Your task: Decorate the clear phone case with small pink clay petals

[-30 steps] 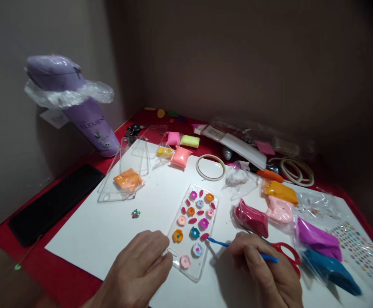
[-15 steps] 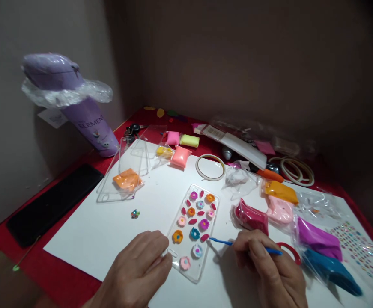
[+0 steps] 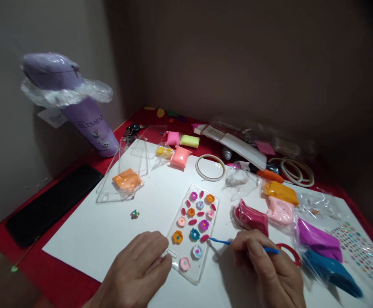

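Note:
A clear phone case (image 3: pixel 186 250) lies on a white sheet, dotted with small clay flowers and crimson oval clay pieces. My right hand (image 3: pixel 266 265) is closed in a pinch around a thin blue modelling tool (image 3: pixel 220 241). The tool's tip touches or nearly touches the right end of a crimson oval (image 3: pixel 204 238) on the case's right side. At the case's lower left edge rests my left hand (image 3: pixel 141 265), its fingers curled and pressed together. Its fingertips are partly hidden, so I cannot tell whether they grip the edge.
Clay packets (image 3: pixel 252 217) crowd the right, beside a sheet of stick-on gems (image 3: pixel 362 252). Tape rolls (image 3: pixel 210 167) lie at the back. More clear cases (image 3: pixel 109 197), a black phone (image 3: pixel 54 205) and a wrapped purple tumbler (image 3: pixel 90 124) stand left. A gem cluster (image 3: pixel 135 214) lies on the white sheet (image 3: pixel 86 239).
The blue tool and my right hand have shifted slightly left, bringing the tip closer to the crimson oval. My left hand stays in place.

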`<state>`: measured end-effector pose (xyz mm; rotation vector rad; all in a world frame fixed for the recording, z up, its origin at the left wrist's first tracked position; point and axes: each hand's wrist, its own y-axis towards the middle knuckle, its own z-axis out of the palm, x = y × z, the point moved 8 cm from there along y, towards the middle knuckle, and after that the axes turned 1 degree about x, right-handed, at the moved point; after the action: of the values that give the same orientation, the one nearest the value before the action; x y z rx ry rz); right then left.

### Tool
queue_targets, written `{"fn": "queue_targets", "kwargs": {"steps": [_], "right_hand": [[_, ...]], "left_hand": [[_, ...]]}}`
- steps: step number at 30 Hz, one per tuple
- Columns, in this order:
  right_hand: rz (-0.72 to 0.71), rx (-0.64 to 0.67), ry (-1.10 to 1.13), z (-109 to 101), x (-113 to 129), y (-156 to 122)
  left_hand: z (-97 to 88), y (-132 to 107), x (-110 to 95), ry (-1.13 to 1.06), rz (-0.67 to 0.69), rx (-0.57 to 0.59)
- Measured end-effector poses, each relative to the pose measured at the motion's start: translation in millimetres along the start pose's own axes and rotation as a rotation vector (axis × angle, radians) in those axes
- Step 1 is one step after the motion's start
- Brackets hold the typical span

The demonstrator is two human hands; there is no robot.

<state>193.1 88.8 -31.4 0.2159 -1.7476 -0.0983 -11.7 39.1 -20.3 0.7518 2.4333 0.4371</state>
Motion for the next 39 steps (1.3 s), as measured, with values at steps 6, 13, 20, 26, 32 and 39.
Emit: {"fn": "queue_targets", "kwargs": {"steps": [6,13,20,26,32,39], "right_hand": [[-0.021,0.047,-0.018,0.4,-3.6,-1.1],[0.01,-0.02,-0.017,1.1,3.1,1.7],[0.027,-0.073,0.006,-3.1,3.7,-0.1],[0.116,-0.077,0.044,-1.4,-5.8,-1.0],[0.213,-0.098,0.078,0.8,-12.2,-2.7],[0.232,-0.093,0.089,0.7,-16.4,-2.7]], "left_hand": [[-1.3,-2.1,-2.0,-0.006,0.012,-0.008],[1.4,-1.2,-1.1,0.007,0.022,-0.006],[1.8,-2.9,0.5,-0.014,0.005,0.006],[2.1,-4.6,0.6,-0.014,0.011,0.014],[-1.1,-1.8,-0.8,0.02,0.023,-0.024],[-3.7,-1.1,-0.3,0.019,0.01,-0.036]]}}
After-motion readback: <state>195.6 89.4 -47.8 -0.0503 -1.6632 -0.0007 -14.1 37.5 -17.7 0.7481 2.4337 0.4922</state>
